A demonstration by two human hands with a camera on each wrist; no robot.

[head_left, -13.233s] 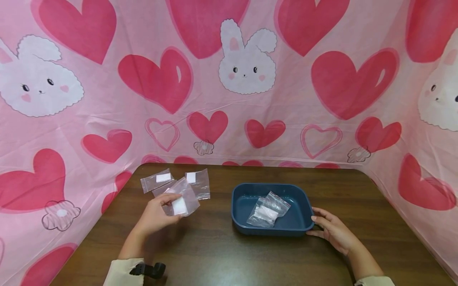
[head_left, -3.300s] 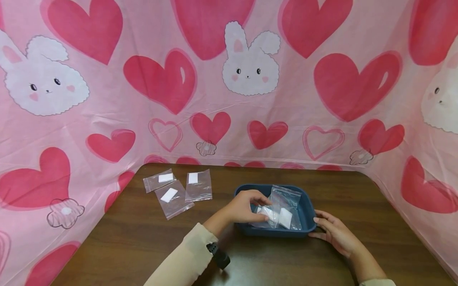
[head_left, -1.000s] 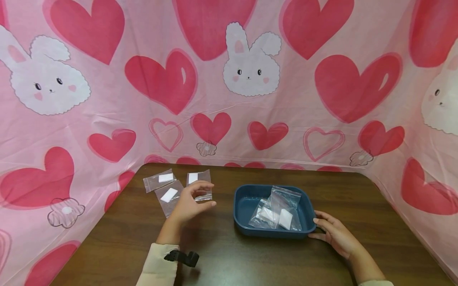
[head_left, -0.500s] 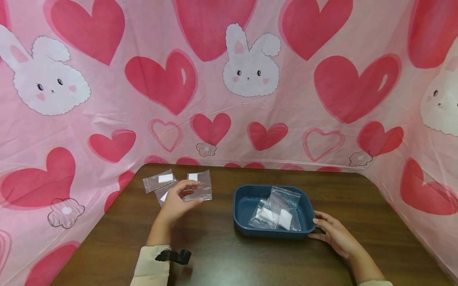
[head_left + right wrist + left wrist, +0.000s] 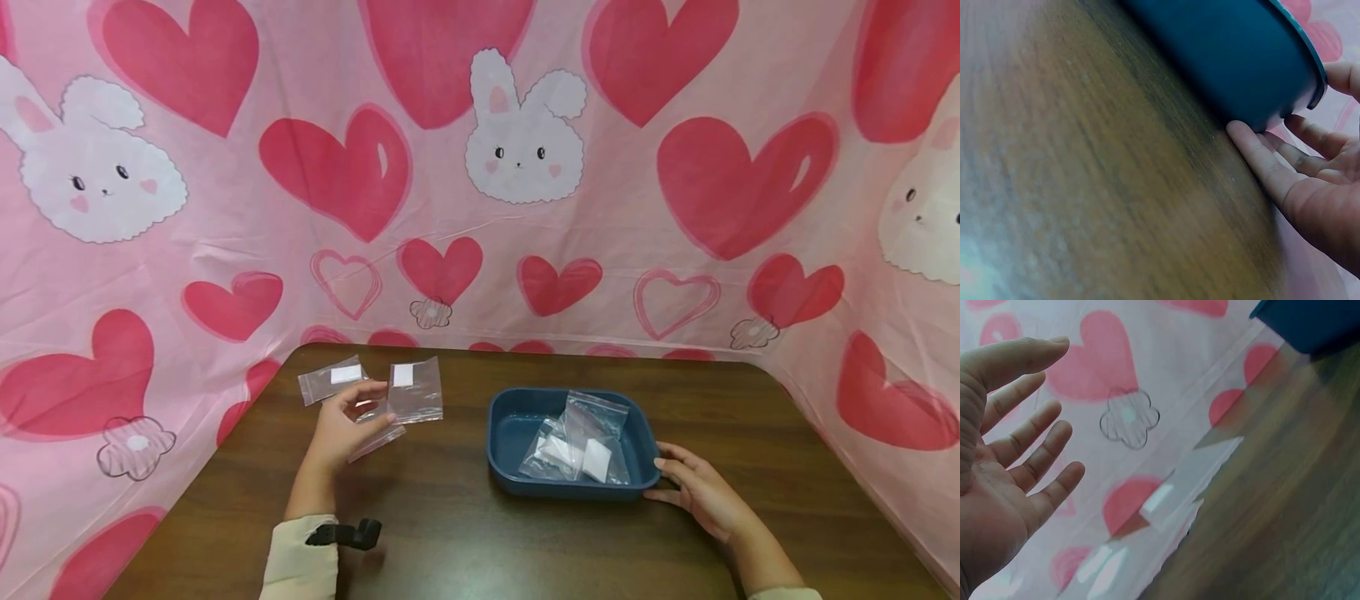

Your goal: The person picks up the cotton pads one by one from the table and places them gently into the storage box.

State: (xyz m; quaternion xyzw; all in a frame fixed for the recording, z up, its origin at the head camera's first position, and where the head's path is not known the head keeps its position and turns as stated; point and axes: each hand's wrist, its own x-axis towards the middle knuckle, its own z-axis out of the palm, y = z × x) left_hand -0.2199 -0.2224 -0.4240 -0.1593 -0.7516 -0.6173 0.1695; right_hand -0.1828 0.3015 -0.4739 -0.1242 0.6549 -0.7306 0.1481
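My left hand (image 5: 337, 429) hovers over a clear zip bag (image 5: 377, 443), hiding most of it. Its fingers are loosely bent and apart, with nothing between them in the left wrist view. Just right of it lies another zip bag (image 5: 420, 398) with a white label; a third zip bag (image 5: 318, 384) is behind, at the far left. My right hand (image 5: 697, 492) touches the right end of a blue tray (image 5: 630, 490), fingers spread against its wall (image 5: 1229, 56) in the right wrist view. Overlapping zip bags (image 5: 597, 460) with white pieces lie inside the tray.
Everything sits on a brown wooden table (image 5: 465, 533). A pink cloth (image 5: 510, 225) printed with hearts and rabbits surrounds its back and sides. A black strap (image 5: 345, 534) is round the left wrist.
Earlier, my left hand held a zip bag at left, then reached into the tray, which now holds more. It has since moved back left, over the middle bag. My right hand stays at the tray.
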